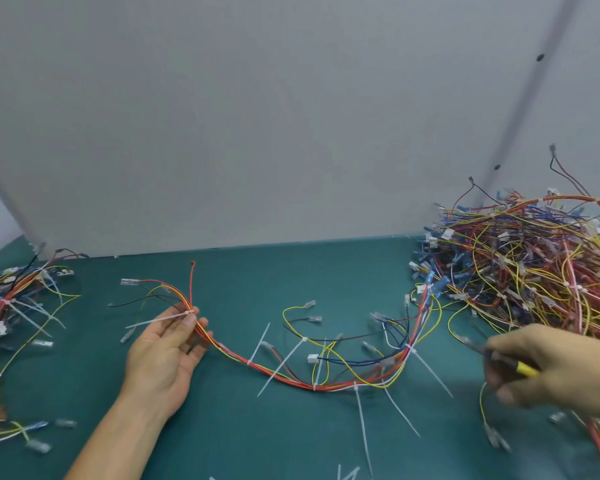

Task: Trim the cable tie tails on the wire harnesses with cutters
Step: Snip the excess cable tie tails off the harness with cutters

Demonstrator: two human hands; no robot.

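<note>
A wire harness of red, yellow, blue and black wires lies in a curve across the green table. Several white cable ties bind it, their long tails sticking out. My left hand lies palm up at the harness's left end and pinches the bundle at one tie, whose tail crosses my fingers. My right hand is at the right, blurred, gripping cutters with a yellow and black handle; the jaws point left, apart from the harness.
A big tangled pile of harnesses fills the back right corner. A smaller pile lies at the left edge. Loose cut tie pieces lie near the front edge. A grey partition wall stands behind the table.
</note>
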